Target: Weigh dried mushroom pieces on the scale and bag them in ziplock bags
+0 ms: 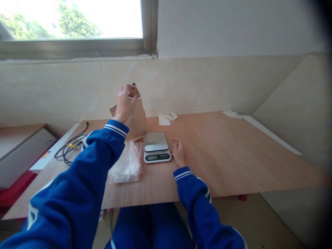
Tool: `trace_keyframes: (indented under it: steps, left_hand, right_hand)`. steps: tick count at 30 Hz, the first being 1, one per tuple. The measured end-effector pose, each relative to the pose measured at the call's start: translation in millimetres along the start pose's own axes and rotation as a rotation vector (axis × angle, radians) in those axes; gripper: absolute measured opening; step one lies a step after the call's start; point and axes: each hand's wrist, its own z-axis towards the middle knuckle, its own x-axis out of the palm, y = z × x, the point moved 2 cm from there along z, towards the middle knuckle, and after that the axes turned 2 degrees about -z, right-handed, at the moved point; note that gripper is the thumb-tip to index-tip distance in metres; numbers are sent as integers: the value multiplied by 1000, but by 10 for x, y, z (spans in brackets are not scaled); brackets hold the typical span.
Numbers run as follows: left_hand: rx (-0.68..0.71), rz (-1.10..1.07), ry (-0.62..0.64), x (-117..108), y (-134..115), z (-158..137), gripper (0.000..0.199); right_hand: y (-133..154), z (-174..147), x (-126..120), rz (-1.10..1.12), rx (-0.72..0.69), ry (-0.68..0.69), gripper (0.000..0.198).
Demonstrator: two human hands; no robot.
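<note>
My left hand (126, 100) is raised over a brown paper bag (138, 119) standing behind the scale. Its fingers are pinched together around something small and brownish with a dark tip, too unclear to name. On the table sits a white kitchen scale (157, 147) with a bare metal plate and a small display at its front. Just right of the scale rests my right hand (177, 152), fingers loosely bent and a little apart, with nothing seen in them. Clear zip bags (127, 166) lie in a pile left of the scale, partly under my left forearm.
Black cables (70, 147) lie coiled on the wooden table (220, 152) at the left. Near the wall are a white card (164, 120) and crumpled paper (232, 114). A low cabinet (24, 148) stands left of the table, below the window (72, 20).
</note>
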Motion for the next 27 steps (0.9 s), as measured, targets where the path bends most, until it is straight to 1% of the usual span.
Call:
trace_keyframes:
  steps: [1, 2, 4, 5, 6, 7, 9, 11, 13, 15, 18, 20, 22, 23, 25, 27]
  left_hand:
    - [18, -81, 63, 58, -25, -102, 30]
    - [9, -161, 159, 134, -30, -228, 32]
    - [-71, -290, 418, 328, 26, -538, 38]
    - [-121, -314, 526, 427, 85, -705, 39]
    - [-162, -310, 599, 520, 158, -866, 40]
    - [-206, -278, 654, 604, 243, -1016, 40]
    - [-275, -233, 689, 734, 413, -1253, 38]
    - [-333, -196, 707, 814, 552, -1402, 42]
    - [-329, -77, 706, 847, 636, -1466, 46]
    - [-235, 106, 704, 857, 653, -1476, 44]
    - [-79, 381, 698, 853, 580, -1460, 37]
    - [-40, 492, 654, 819, 484, -1425, 38]
    - [-25, 534, 557, 745, 355, -1341, 39]
    - [-19, 542, 487, 690, 283, -1273, 38]
    - [-14, 552, 298, 546, 146, -1087, 34]
    - [-1, 545, 133, 384, 44, -858, 35]
  right_hand:
    - [-9, 4, 3, 4, 0, 4, 29]
    - [-20, 8, 5, 7, 1, 7, 29]
    - [-40, 17, 8, 11, 0, 12, 29]
    - [-49, 22, 9, 12, -3, 14, 29]
    - [-57, 27, 11, 11, -7, 13, 29]
    - [-64, 31, 12, 10, -10, 11, 29]
    - [-74, 39, 16, 6, -17, 7, 30]
    - [-79, 43, 20, -1, -22, 10, 31]
    - [-79, 44, 22, -8, -24, 17, 32]
    - [-76, 41, 20, -14, -25, 20, 33]
    - [-63, 34, 13, -16, -22, 17, 34]
    - [-49, 27, 6, -19, -20, 13, 35]
    - [-33, 17, -1, -23, -19, 9, 35]
    - [-24, 11, -4, -25, -19, 9, 35]
    - [-8, 0, -7, -30, -17, 11, 35]
    - [7, -9, -7, -32, -15, 16, 36]
